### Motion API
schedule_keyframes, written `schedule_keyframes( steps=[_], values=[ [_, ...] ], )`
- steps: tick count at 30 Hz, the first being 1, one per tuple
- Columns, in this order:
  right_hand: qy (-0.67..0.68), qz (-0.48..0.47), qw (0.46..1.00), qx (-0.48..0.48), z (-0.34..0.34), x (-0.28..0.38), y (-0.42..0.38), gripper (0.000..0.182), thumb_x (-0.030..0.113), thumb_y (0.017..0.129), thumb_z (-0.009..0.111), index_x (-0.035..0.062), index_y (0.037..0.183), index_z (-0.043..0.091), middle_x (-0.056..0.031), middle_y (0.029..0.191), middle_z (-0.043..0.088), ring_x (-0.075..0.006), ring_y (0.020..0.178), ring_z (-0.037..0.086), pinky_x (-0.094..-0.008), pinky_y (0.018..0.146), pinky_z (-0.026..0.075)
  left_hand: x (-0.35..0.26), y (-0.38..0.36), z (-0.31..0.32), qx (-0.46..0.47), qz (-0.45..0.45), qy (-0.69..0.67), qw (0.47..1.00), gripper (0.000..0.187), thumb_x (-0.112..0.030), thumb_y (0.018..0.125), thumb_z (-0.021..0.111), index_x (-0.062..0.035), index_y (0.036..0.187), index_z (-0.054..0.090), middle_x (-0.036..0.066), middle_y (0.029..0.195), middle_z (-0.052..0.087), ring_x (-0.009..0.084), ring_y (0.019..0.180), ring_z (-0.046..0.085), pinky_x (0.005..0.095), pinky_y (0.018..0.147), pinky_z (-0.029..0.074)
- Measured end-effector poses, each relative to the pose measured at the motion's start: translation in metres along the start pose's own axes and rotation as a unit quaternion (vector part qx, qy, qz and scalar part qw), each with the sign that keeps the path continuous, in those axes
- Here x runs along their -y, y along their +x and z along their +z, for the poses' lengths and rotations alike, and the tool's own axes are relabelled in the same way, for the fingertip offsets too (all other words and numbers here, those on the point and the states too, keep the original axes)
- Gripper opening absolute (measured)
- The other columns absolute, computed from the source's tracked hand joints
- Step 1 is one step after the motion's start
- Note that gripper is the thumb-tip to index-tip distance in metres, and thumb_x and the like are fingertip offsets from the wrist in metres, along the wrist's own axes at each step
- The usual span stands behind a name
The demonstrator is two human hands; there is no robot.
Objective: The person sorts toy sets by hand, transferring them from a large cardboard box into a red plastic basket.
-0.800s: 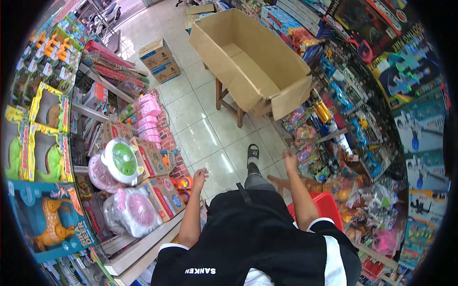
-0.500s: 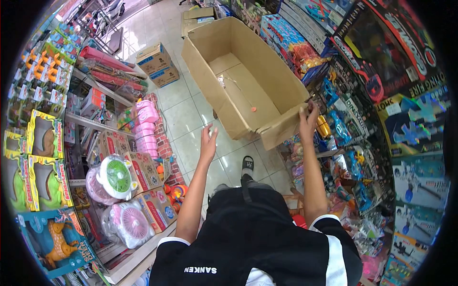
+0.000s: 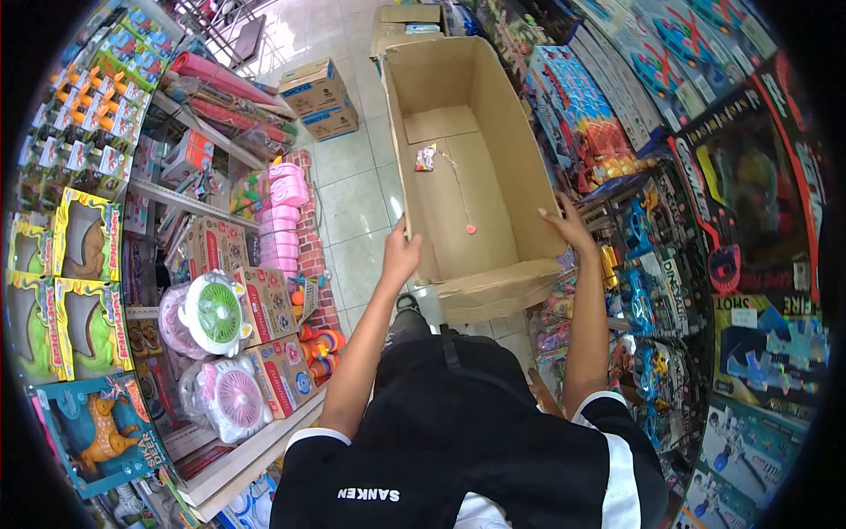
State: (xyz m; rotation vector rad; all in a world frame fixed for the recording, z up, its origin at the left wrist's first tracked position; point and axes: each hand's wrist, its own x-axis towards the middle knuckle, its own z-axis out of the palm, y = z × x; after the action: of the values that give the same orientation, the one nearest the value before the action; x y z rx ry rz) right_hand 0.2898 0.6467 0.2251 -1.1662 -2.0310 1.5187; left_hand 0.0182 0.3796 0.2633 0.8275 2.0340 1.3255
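A large open cardboard box (image 3: 489, 300) is in front of me, its near flap folded outward. My left hand (image 3: 403, 256) grips the upper edge of its left wall, thumb on the inside. On the opposite side, my right hand (image 3: 571, 227) holds the right wall's edge, its other fingers partly hidden behind the cardboard. Inside on the bottom lie a small colourful packet (image 3: 426, 158) and a thin string with an orange-red piece (image 3: 471, 229) at its end.
Shelves of boxed toys line both sides of the narrow aisle. Two stacked cartons (image 3: 319, 101) stand on the tiled floor at the left, and another carton (image 3: 407, 26) is behind the box. Wrapped fans (image 3: 214, 313) sit at the left shelf edge.
My left hand has gone from free beside the box to gripping its left wall. The box has turned straighter toward me and come nearer, with my right hand still on its right side.
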Motion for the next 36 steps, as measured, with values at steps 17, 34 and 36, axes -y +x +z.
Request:
schedule_keyframes(
  steps=[17, 34, 36],
  values=[
    [0.008, -0.021, 0.985, 0.17, 0.239, 0.151, 0.092, 0.068, 0.004, 0.072, 0.057, -0.0023, 0.139, 0.044, -0.0257, 0.13, 0.057, -0.0313, 0.124, 0.054, -0.035, 0.103, 0.041, 0.12, 0.047, -0.231, -0.122, -0.013, -0.087, 0.989, 0.053, -0.002, 0.08, 0.044, 0.0048, 0.132, 0.052, 0.012, 0.114, 0.065, 0.0157, 0.099, 0.059, 0.0278, 0.087, 0.045],
    [0.077, -0.058, 0.984, 0.149, 0.386, 0.196, 0.209, 0.071, -0.003, 0.07, 0.051, -0.0057, 0.14, 0.042, -0.0228, 0.137, 0.053, -0.0295, 0.13, 0.048, -0.0327, 0.106, 0.038, 0.142, 0.16, -0.342, -0.214, -0.094, 0.14, 0.962, 0.04, -0.017, 0.097, 0.053, -0.0045, 0.134, 0.048, 0.027, 0.121, 0.06, 0.0414, 0.114, 0.057, 0.0447, 0.094, 0.045],
    [0.081, -0.065, 0.984, 0.147, 0.395, 0.197, 0.229, 0.072, -0.003, 0.07, 0.051, -0.0055, 0.141, 0.041, -0.0226, 0.137, 0.053, -0.029, 0.13, 0.049, -0.0327, 0.105, 0.039, 0.138, 0.176, -0.349, -0.211, -0.078, 0.149, 0.963, 0.04, -0.016, 0.097, 0.052, -0.004, 0.135, 0.047, 0.027, 0.118, 0.061, 0.0438, 0.111, 0.057, 0.0472, 0.091, 0.046]
  ],
)
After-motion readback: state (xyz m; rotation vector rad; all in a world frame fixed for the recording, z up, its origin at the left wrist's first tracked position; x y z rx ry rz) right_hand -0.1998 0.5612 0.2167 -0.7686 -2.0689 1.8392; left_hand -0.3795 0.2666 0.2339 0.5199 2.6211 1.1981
